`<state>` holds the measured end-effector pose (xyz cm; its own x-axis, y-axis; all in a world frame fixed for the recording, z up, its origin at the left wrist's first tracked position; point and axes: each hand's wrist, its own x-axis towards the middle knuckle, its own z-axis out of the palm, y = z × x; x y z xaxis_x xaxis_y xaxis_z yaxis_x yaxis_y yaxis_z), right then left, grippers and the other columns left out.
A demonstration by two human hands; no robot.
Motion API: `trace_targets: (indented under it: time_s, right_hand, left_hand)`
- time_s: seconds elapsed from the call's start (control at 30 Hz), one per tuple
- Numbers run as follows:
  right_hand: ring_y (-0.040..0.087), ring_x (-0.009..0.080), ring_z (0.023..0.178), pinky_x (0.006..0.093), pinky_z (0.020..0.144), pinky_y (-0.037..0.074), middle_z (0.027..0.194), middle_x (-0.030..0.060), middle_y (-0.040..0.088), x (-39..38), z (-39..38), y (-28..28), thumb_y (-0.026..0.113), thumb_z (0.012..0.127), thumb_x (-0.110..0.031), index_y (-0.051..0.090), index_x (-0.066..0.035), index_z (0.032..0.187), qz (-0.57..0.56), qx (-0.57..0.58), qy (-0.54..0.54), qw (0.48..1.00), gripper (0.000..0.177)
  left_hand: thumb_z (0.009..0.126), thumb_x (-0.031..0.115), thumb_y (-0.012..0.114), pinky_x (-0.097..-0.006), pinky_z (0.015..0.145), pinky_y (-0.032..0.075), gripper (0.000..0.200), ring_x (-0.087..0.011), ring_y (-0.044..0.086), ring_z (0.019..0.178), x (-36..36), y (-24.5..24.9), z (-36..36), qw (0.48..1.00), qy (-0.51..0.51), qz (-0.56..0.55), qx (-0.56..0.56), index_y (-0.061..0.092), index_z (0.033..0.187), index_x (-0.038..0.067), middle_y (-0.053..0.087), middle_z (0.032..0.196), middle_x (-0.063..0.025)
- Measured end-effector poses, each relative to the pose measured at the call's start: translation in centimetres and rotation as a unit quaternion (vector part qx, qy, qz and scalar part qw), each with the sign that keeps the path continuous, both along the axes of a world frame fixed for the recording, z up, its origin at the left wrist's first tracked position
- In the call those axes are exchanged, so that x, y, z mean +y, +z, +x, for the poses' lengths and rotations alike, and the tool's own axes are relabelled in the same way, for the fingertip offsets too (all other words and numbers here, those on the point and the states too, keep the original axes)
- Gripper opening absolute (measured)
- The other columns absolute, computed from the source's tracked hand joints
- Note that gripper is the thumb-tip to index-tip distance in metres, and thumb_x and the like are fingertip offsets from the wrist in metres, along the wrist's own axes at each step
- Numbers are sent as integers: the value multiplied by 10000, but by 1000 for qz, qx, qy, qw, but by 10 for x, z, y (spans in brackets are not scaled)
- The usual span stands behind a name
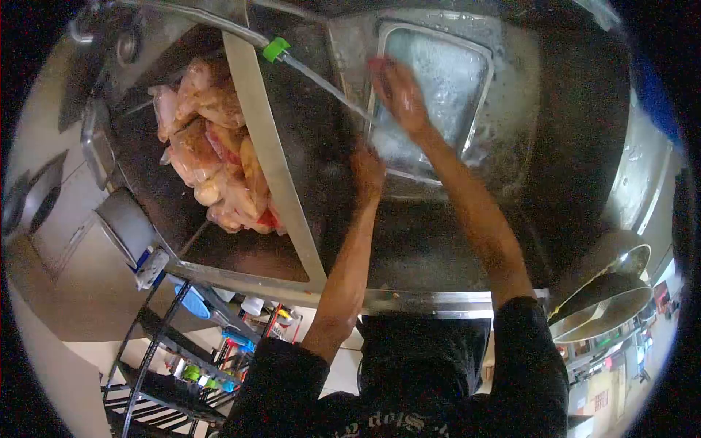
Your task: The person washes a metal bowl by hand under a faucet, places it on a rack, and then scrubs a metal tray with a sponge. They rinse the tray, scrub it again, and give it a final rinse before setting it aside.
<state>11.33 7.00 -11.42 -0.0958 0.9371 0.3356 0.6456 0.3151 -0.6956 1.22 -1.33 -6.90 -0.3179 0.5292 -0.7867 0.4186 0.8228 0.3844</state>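
Observation:
A rectangular metal pan (pixel 478 109) holding water lies tilted in the right sink basin. My left hand (pixel 369 171) is at its near left corner, with the fingers curled at the rim and partly hidden. Over the pan's left side is my right hand (pixel 403 98), smeared by motion. A reddish patch (pixel 377 66) shows at its fingertips, too blurred to name. From a tap with a green fitting (pixel 276 50), a stream of water (pixel 325 87) runs down toward the pan's left edge, between both hands.
Several clear bags of raw meat (pixel 197 157), perhaps chicken, lie in the left basin. A metal divider (pixel 274 153) separates the basins. Black wire shelving (pixel 150 350) stands at the lower left. Large round metal vessels (pixel 602 310) sit on the right.

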Motion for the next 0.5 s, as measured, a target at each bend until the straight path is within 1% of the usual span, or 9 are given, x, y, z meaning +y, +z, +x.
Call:
trace_targets:
  time_s: [0.03, 0.1, 0.13, 0.17, 0.2, 0.27, 0.3, 0.37, 0.5]
  right_hand:
    - [496, 311, 981, 365, 801, 444, 1036, 132, 516, -16, 0, -2, 571, 752, -9, 508, -32, 1084, 31, -114, 48, 992, 339]
    - [455, 288, 1010, 353, 848, 402, 1082, 129, 501, -15, 6, -15, 483, 810, -132, 478, -53, 1099, 29, -107, 117, 987, 300]
    - [461, 284, 1008, 359, 850, 408, 1073, 126, 502, 14, 7, -21, 479, 819, -154, 483, -60, 1099, -63, 143, 88, 984, 295]
    - [466, 279, 1006, 366, 852, 413, 1064, 122, 502, 25, 7, -26, 475, 828, -176, 488, -67, 1098, -158, 386, 53, 907, 291]
    - [466, 279, 1006, 366, 852, 413, 1064, 122, 502, 13, 3, -32, 475, 828, -176, 488, -67, 1098, -163, 388, 52, 905, 291]
    - [494, 305, 942, 387, 811, 436, 1057, 128, 506, -11, -7, -37, 487, 828, -167, 511, -71, 1054, -118, 170, 57, 977, 247]
    - [507, 318, 909, 398, 790, 448, 1054, 131, 508, -10, -6, -34, 493, 828, -163, 523, -73, 1032, -87, 51, 58, 993, 226]
    - [507, 324, 899, 408, 786, 443, 1025, 135, 517, 4, 2, -27, 507, 817, -147, 520, -69, 1027, -85, 58, 38, 994, 224]
    - [513, 343, 853, 430, 754, 429, 938, 159, 537, 24, -7, -51, 519, 808, -120, 512, -52, 1000, -66, 147, -90, 983, 203]
  left_hand:
    - [765, -41, 464, -365, 715, 439, 470, -276, 539, 788, -7, -10, -5, 999, -10, 52, 1, 359, 1222, -12, 545, 868, -174]
    - [745, -35, 487, -382, 677, 441, 463, -304, 546, 741, -28, -46, -12, 987, -28, 156, -3, 379, 1195, -14, 550, 838, -183]
    - [735, -32, 499, -391, 658, 443, 459, -318, 549, 717, -36, -65, -13, 977, -35, 209, -5, 388, 1181, -15, 553, 824, -187]
    - [725, -29, 510, -399, 639, 444, 456, -332, 552, 694, -47, -77, -16, 966, -41, 254, -2, 398, 1167, -16, 556, 809, -191]
    - [725, -29, 510, -399, 639, 444, 456, -332, 552, 694, -55, -86, -18, 968, -41, 249, 1, 398, 1167, -16, 556, 809, -191]
    - [721, -1, 531, -402, 645, 443, 477, -360, 554, 735, -53, -100, -19, 938, -187, 249, 152, 391, 1178, -19, 564, 817, -209]
    - [721, -1, 531, -402, 645, 443, 477, -360, 554, 735, -43, -85, -15, 937, -188, 255, 149, 391, 1178, -19, 564, 817, -209]
    - [745, 49, 531, -413, 666, 442, 516, -373, 550, 800, -33, -51, -6, 982, -126, 123, 65, 354, 1226, -10, 568, 886, -207]
    - [756, 79, 533, -429, 740, 427, 556, -370, 537, 888, -37, -42, -10, 986, -94, 137, -17, 316, 1262, -1, 547, 997, -217]
